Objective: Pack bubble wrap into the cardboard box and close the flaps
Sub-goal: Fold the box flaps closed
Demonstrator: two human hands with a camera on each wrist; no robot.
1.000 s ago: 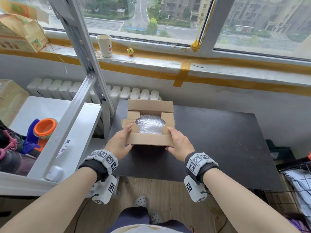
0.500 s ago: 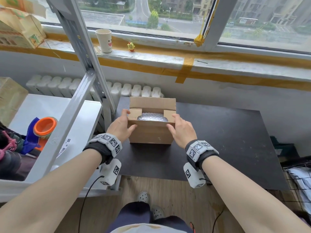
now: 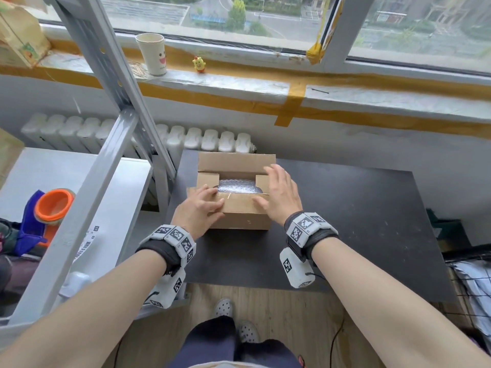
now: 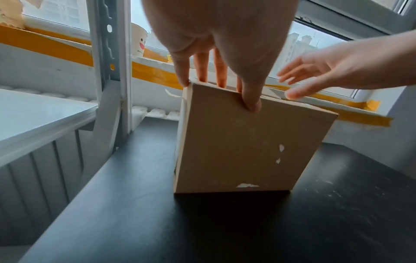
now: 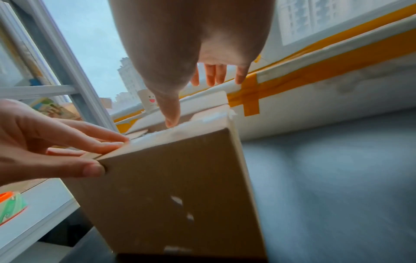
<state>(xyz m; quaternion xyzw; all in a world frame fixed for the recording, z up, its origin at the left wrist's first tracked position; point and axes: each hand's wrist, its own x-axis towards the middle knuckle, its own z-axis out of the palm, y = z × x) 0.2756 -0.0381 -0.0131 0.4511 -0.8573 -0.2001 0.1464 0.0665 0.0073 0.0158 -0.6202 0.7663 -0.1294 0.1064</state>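
Observation:
The cardboard box (image 3: 239,217) (image 4: 247,142) (image 5: 180,186) stands on the black table. Bubble wrap (image 3: 237,186) shows through the gap in its top. Both side flaps are folded in, and the far flap (image 3: 236,162) stands upright. My left hand (image 3: 210,205) (image 4: 221,80) (image 5: 67,142) presses the near flap (image 3: 239,203) down with straight fingers, thumb against the front face. My right hand (image 3: 279,192) (image 4: 315,74) (image 5: 191,83) hovers open over the box's right side, fingers spread toward the far flap, thumb near the top edge.
A grey metal rack post (image 3: 148,144) and white shelf (image 3: 66,176) stand just left of the box, with an orange tape dispenser (image 3: 53,205) on the shelf. Behind are a radiator (image 3: 212,140), and a sill with a paper cup (image 3: 151,53). A wire basket (image 3: 473,274) sits right of the table (image 3: 345,221).
The near flap, held upright half a second ago, now lies folded over the bubble wrap under my left hand. My right hand has left the box's side and lifted toward the far flap.

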